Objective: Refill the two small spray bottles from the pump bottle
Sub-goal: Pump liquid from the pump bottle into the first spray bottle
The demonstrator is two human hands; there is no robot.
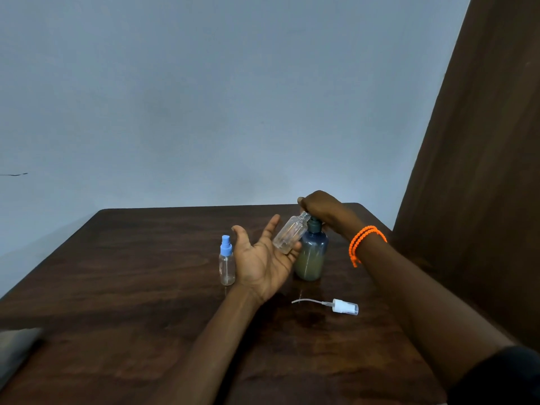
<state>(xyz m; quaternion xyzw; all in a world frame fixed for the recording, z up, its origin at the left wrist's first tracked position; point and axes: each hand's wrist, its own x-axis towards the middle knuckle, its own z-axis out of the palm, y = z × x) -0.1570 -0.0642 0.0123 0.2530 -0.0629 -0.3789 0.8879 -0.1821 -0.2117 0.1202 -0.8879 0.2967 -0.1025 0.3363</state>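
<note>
A dark blue pump bottle [311,255] with yellowish liquid stands upright on the table [131,287]. My right hand [320,207] rests on top of its pump head, covering it. My left hand [263,258] lies palm up with fingers spread, and a small clear uncapped spray bottle [289,234] leans on its fingertips, tilted with its neck up under the pump spout. A second small clear spray bottle [226,263] with a blue sprayer cap stands upright left of my left hand. A white sprayer cap with its dip tube [344,306] lies on the table, nearer to me.
The dark wooden table reaches a grey-blue wall at the back. A brown curtain [482,141] hangs at the right, close to the table's right edge. An orange bead band [363,244] circles my right wrist. A grey blurred object [17,349] sits at the left edge.
</note>
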